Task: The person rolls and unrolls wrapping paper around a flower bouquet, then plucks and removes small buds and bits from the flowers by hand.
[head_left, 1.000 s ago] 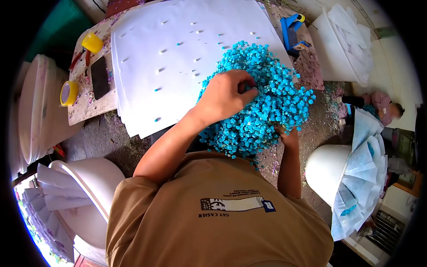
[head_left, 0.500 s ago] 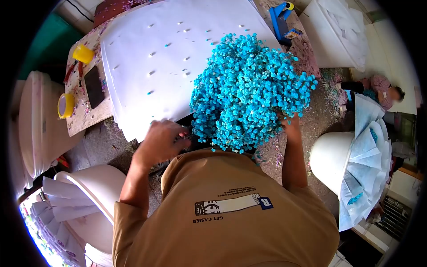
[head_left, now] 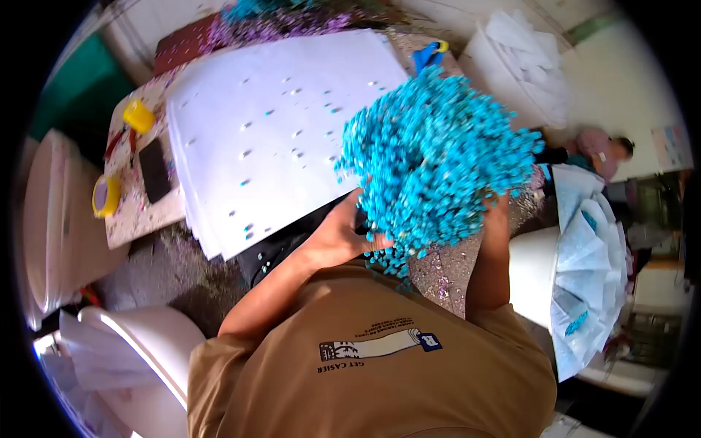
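A big bunch of turquoise baby's breath (head_left: 438, 157) is held up in front of my chest, blurred by motion; its stems are hidden. My right hand (head_left: 497, 210) grips it from the right side, fingers mostly covered by the blooms. At the lower left edge of the bunch, my left hand (head_left: 339, 235) has thumb and fingers spread apart, with the fingertips against or just beside the flowers. Behind the bunch lies a stack of white paper sheets (head_left: 219, 139) on the table, dotted with small loose blossoms.
Yellow tape rolls (head_left: 106, 195), a dark phone (head_left: 153, 171) and a blue tape dispenser (head_left: 427, 57) are on the table. White buckets (head_left: 529, 274) stand on both sides, the right one with paper-wrapped bunches (head_left: 588, 277). Another person (head_left: 602, 152) is at far right.
My left hand has moved right, from beside the paper to the edge of the bunch, and its fingers have spread. The bunch has shifted slightly right; loose blossoms have appeared near the paper's front edge.
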`<state>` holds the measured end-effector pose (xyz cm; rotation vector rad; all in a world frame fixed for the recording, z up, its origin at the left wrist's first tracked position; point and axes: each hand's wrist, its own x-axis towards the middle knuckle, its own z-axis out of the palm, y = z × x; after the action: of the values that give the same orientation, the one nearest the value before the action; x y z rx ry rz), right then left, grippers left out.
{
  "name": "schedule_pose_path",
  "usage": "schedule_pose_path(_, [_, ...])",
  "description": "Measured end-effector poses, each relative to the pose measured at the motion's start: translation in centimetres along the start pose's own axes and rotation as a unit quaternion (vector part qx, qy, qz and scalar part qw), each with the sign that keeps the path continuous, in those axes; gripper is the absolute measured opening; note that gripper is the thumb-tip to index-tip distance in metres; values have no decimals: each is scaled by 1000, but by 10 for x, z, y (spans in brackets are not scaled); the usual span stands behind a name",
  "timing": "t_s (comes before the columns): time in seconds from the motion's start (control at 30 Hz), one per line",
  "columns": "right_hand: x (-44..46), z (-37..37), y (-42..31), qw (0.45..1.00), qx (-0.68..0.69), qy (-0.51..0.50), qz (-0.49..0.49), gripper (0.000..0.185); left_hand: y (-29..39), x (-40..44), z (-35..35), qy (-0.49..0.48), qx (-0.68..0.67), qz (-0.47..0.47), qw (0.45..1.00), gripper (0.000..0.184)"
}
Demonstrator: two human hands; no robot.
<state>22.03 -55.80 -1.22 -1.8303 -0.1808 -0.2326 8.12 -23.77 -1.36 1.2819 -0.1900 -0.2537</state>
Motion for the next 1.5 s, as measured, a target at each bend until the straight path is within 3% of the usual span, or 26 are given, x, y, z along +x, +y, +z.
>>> schedule_pose_path(0.03, [8, -11, -23, 997, 49, 55, 10, 55, 17, 9, 5, -16, -116, 39, 992, 112])
schedule_pose_path(0.07, [14, -19, -46, 992, 83, 97, 14, 58, 16, 19, 4, -6, -183, 98, 978, 105])
schedule_pose_path(0.1, [16, -23, -69, 988, 100, 120, 21, 61, 16, 30, 5, 31, -246, 163, 955, 110])
schedule_pose_path(0.17, [4, -11, -108, 991, 78, 99, 44, 67, 32, 35, -8, 95, -264, 221, 934, 116])
schedule_pose_path(0.23, [-11, 18, -140, 998, 8, 3, 60, 73, 11, 18, -34, 148, -182, 169, 957, 117])
schedule_pose_path(0.27, [-9, 35, -154, 988, -66, -121, -67, 93, 0, 4, -42, 144, -148, 141, 968, 117])
schedule_pose_path(0.33, [-3, 59, -148, 943, -72, -286, -153, 117, -10, -30, -49, 140, -134, 47, 980, 115])
schedule_pose_path(0.37, [8, 68, -132, 936, -9, -334, -110, 121, -13, -46, -46, 145, -129, 15, 981, 114])
schedule_pose_path(0.43, [31, 97, -89, 957, -69, -273, -64, 119, -47, -59, -59, 233, -152, -42, 960, 109])
schedule_pose_path(0.5, [39, 133, -53, 970, -72, -227, -55, 118, -47, -62, -67, 254, -150, -41, 955, 109])
schedule_pose_path(0.53, [44, 150, -22, 966, -67, -232, -91, 120, -43, -64, -69, 256, -161, -40, 952, 109])
schedule_pose_path(0.63, [39, 177, -15, 934, -203, -282, -78, 122, -29, -59, -74, 263, -177, -41, 947, 107])
schedule_pose_path(0.7, [36, 172, -20, 933, -219, -280, -61, 123, -34, -50, -78, 283, -167, -11, 944, 107])
schedule_pose_path(0.77, [27, 164, -50, 929, -161, -311, -118, 125, -35, -42, -79, 309, -176, -27, 934, 100])
schedule_pose_path(0.83, [6, 163, -72, 900, -216, -302, -229, 129, -38, -29, -75, 331, -157, 14, 930, 69])
schedule_pose_path(0.87, [-5, 166, -80, 892, -235, -306, -236, 129, -27, -21, -66, 277, -140, 79, 947, 62])
schedule_pose_path(0.93, [-15, 172, -81, 889, -263, -288, -239, 124, -6, -6, -47, 281, -135, 99, 945, 59])
schedule_pose_path(1.03, [32, 169, -52, 958, -186, -185, -116, 92, -19, 13, -61, 292, -148, 115, 938, 59])
schedule_pose_path(1.1, [62, 166, -33, 976, -90, -195, -45, 69, -19, 16, -71, 338, -140, 83, 927, 56])
schedule_pose_path(1.13, [67, 167, -31, 980, -66, -174, -67, 57, -18, 12, -74, 343, -111, 78, 930, 52])
schedule_pose_path(1.27, [75, 168, -36, 973, -88, -209, -33, 52, -10, 9, -69, 321, -46, 121, 938, 38])
schedule_pose_path(1.43, [66, 175, -30, 973, -113, -190, -64, 55, 18, 36, -70, 356, 81, 104, 925, 37])
schedule_pose_path(1.5, [63, 175, -31, 973, -113, -182, -84, 55, 31, 54, -73, 320, 324, 24, 890, 42])
